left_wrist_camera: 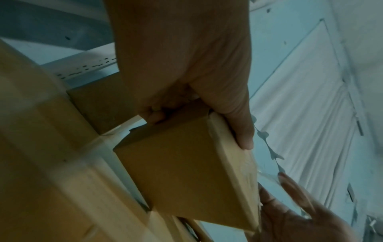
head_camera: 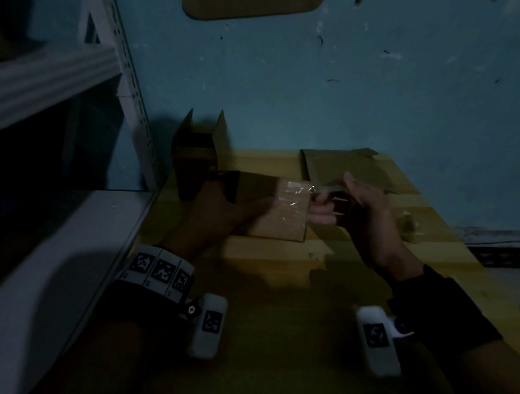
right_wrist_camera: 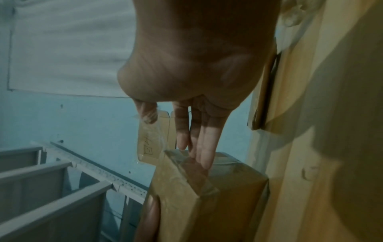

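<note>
My left hand (head_camera: 219, 207) grips a small brown cardboard box (head_camera: 270, 210) from its left end, lifted a little above the yellowish table (head_camera: 270, 326). In the left wrist view the thumb (left_wrist_camera: 243, 131) lies along the box's (left_wrist_camera: 182, 172) upper edge and the fingers curl under it. A strip of clear tape (head_camera: 298, 188) runs off the box's right end to my right hand (head_camera: 344, 202), which pinches it. In the right wrist view the tape (right_wrist_camera: 148, 135) clings to the thumb while the straight fingers (right_wrist_camera: 194, 139) touch the taped end of the box (right_wrist_camera: 207, 188).
An open-topped cardboard box (head_camera: 197, 158) stands at the back left of the table, and a flat cardboard sheet (head_camera: 345, 170) lies behind my hands. A white metal shelf rack (head_camera: 106, 62) fills the left side. A crumpled wad of tape (head_camera: 409, 225) lies at the right.
</note>
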Tool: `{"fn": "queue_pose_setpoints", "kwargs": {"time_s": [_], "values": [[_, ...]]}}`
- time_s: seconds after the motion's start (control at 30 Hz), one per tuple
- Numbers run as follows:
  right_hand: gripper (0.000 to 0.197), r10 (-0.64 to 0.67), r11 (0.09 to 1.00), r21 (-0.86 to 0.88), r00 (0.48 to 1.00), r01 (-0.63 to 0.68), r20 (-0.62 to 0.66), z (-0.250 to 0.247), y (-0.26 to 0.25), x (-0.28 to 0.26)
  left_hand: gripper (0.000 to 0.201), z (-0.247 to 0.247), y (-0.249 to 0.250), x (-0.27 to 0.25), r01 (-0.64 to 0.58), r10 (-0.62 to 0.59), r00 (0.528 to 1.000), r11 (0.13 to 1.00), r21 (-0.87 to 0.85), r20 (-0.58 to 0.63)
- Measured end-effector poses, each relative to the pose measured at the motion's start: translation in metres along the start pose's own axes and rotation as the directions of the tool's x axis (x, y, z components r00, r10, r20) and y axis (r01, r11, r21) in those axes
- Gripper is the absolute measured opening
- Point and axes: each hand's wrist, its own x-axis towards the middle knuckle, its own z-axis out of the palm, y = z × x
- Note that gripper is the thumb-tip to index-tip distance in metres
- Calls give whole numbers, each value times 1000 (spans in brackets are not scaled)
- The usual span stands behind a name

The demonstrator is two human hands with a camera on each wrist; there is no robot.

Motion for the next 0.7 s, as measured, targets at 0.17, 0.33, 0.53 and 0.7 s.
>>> {"fn": "queue_pose_setpoints", "kwargs": {"time_s": [0.17, 0.33, 0.53, 0.7], "values": [[39, -124, 979, -173, 988, 106, -94, -3, 7, 5, 55, 1, -2, -1, -41, 39, 999, 997, 69, 27], [35, -276, 891, -362, 960, 272, 43, -13, 4, 9, 61, 5, -3, 1, -46, 42, 999, 993, 110, 34], [16, -363, 810, -485, 932, 329, 25, -11, 3, 9, 40, 10, -4, 0, -111, 105, 993, 987, 118, 59], [17, -288, 894, -389, 951, 224, -113, -9, 0, 5, 59, 10, -6, 3, -146, 143, 989, 983, 111, 38]]}}
